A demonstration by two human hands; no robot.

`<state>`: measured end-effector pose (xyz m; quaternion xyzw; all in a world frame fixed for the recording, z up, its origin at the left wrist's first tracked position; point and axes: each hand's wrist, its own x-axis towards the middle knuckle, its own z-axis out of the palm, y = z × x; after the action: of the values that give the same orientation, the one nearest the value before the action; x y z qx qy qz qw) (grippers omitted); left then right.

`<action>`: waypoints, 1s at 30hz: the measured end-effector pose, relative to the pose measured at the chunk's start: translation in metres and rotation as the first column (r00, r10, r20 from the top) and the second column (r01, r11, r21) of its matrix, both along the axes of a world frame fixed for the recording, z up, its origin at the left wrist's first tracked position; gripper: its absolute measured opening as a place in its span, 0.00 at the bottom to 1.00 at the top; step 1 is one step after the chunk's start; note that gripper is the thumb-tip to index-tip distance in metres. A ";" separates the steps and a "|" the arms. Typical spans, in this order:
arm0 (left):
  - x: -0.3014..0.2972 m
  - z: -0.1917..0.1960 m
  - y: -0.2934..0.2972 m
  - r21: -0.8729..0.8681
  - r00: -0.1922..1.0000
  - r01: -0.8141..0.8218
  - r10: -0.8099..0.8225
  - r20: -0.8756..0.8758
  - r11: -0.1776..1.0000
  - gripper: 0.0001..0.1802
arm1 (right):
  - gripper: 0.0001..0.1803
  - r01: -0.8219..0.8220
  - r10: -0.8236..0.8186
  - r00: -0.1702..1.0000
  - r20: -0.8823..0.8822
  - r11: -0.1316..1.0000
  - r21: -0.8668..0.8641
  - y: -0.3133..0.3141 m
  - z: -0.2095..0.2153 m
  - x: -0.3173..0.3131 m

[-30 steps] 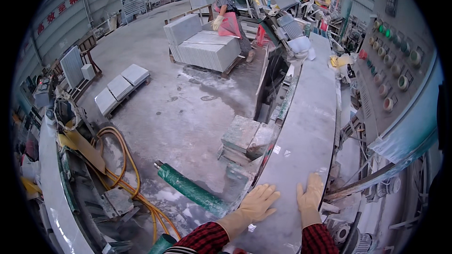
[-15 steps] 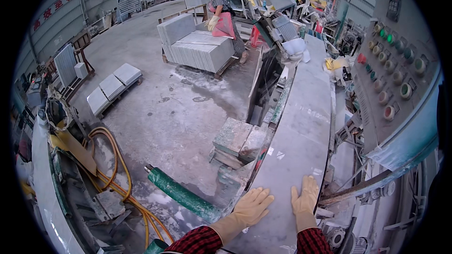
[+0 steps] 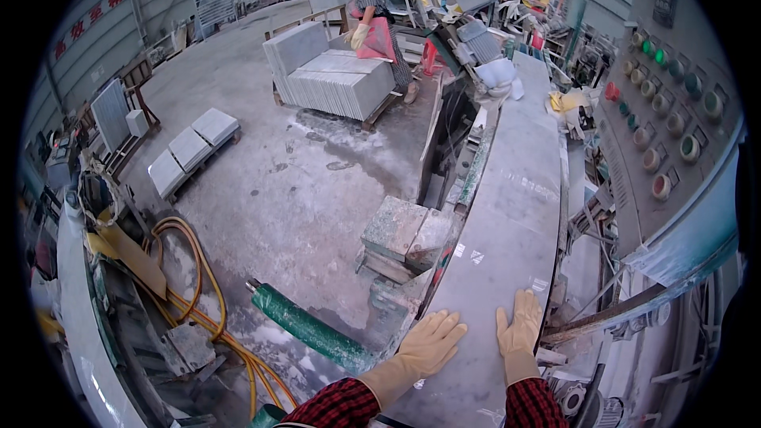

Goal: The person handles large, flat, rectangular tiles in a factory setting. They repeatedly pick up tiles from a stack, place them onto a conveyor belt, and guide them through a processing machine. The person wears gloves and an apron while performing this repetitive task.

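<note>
A long, smooth grey-white stone slab (image 3: pixel 507 206) runs away from me along a machine bed. My left hand (image 3: pixel 428 345), in a cream rubber glove, lies flat on the slab near its left edge, fingers stretched toward the right. My right hand (image 3: pixel 520 329), gloved the same way, rests flat close to the slab's right edge with its fingers pointing ahead. Neither hand grips anything. Red-and-black checked sleeves cover both forearms. Small shiny wet-looking marks show on the slab surface.
A control panel (image 3: pixel 666 103) with several buttons stands at the right. A green roller (image 3: pixel 305 325) and orange hoses (image 3: pixel 194 269) lie at the left. Farther off, a person (image 3: pixel 371 24) in a red apron stands by stacked slabs (image 3: pixel 341 87). Three pale slabs (image 3: pixel 190 147) rest on a low pallet.
Both hands stay flat on the slab, shifted only slightly in the picture along with the whole scene. The distant person's gloved hand has moved a little.
</note>
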<state>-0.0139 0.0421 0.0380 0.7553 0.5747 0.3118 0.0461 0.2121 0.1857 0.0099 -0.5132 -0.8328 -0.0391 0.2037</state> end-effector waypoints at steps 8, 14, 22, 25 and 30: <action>-0.084 0.064 0.083 -0.420 0.965 -0.162 0.233 0.124 0.893 0.32 | 0.36 0.078 -0.082 0.995 -0.050 0.993 -0.085 0.013 -0.001 0.004; -0.254 0.213 0.110 0.145 0.685 -0.677 0.545 0.483 0.722 0.27 | 0.35 0.034 -0.038 0.997 -0.069 0.997 -0.064 0.024 0.014 -0.011; -0.118 0.110 0.087 -0.563 0.915 -0.067 -0.175 -0.364 0.823 0.19 | 0.35 0.055 -0.055 0.997 -0.058 0.998 0.007 0.025 0.003 -0.002; -0.064 0.038 0.094 -0.183 0.981 0.128 -0.151 -0.120 0.975 0.25 | 0.35 0.027 -0.026 0.997 -0.079 1.000 0.012 0.028 0.002 -0.010; -0.010 -0.013 0.112 0.033 0.998 -0.019 0.021 -0.067 0.999 0.29 | 0.36 0.029 -0.023 0.997 -0.075 0.997 0.068 0.028 -0.001 -0.006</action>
<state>-0.0244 0.1545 0.0246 0.7601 0.5784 0.2957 0.0114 0.2058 0.2139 0.0093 -0.5178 -0.8161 -0.0515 0.2515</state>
